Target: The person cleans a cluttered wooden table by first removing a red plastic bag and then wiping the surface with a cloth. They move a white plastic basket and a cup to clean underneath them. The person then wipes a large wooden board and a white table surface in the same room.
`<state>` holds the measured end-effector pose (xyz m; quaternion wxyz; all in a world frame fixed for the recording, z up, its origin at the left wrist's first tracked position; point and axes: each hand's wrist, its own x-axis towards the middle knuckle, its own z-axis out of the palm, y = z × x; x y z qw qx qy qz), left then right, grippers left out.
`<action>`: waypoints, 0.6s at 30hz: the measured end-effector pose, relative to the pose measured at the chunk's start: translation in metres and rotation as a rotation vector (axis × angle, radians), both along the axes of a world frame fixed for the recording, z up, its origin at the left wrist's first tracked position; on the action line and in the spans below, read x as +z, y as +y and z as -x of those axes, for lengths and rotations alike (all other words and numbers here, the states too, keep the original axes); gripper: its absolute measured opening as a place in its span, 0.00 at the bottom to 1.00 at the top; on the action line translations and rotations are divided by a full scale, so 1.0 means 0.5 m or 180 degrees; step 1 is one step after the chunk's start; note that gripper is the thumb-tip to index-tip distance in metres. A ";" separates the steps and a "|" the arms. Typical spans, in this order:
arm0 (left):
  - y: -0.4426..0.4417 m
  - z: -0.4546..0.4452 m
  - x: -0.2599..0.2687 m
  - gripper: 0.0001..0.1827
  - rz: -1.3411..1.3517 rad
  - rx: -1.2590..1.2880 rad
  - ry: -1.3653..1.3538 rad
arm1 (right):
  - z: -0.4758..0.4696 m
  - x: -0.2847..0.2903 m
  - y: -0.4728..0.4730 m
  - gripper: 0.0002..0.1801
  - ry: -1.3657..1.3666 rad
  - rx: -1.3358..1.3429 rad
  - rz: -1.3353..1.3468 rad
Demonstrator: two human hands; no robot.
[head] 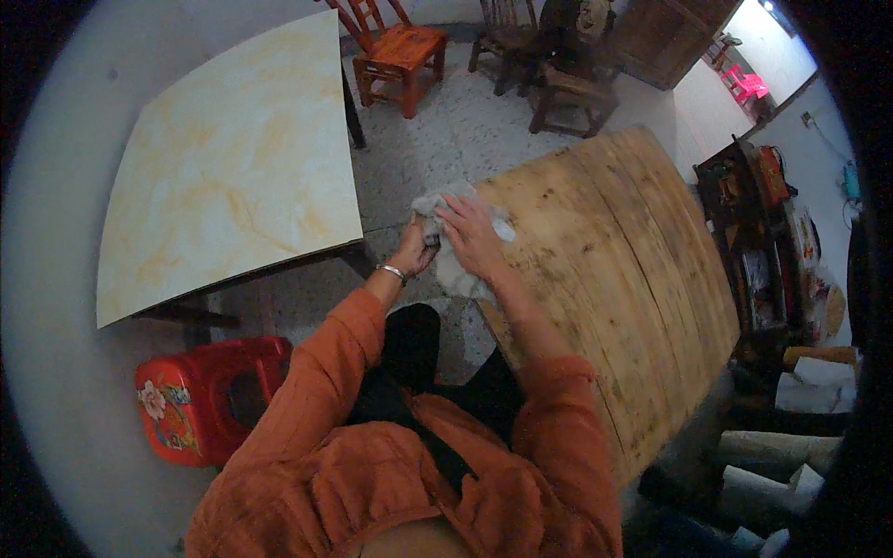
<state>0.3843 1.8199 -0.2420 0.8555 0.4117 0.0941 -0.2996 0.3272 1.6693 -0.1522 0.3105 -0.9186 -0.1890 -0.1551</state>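
A pale grey-white fluffy piece of material [464, 279] lies over the left edge of a wooden plank tabletop [593, 279], part of it hanging past the edge. My left hand [417, 251], with a silver bangle at the wrist, grips the material at its left side; its fingertips are partly hidden. From above, my right hand [474, 234] rests its bent fingers on the same bunched material, close to the left hand. A small white patch [504, 230] shows just right of my right hand on the planks.
Left stands a table with a marbled cream top [237, 174]; below it is a red plastic stool [209, 397]. An orange wooden chair [401, 52] and dark wooden chairs [572, 91] stand beyond. Rolled pale material [781, 446] and a cluttered dark cabinet [757, 244] line the right.
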 end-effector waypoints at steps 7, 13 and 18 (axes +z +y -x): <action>-0.012 0.041 0.115 0.21 -0.0026 0.0269 0.0181 | 0.120 -0.012 -0.038 0.18 -0.0095 0.0285 -0.0036; -0.013 0.029 0.048 0.22 0.0660 0.0254 -0.0467 | 0.250 -0.008 -0.179 0.18 0.0246 -0.0015 -0.0042; -0.017 0.040 0.081 0.22 0.0446 0.0168 -0.0589 | 0.040 -0.075 -0.352 0.19 -0.0745 -0.2100 0.0776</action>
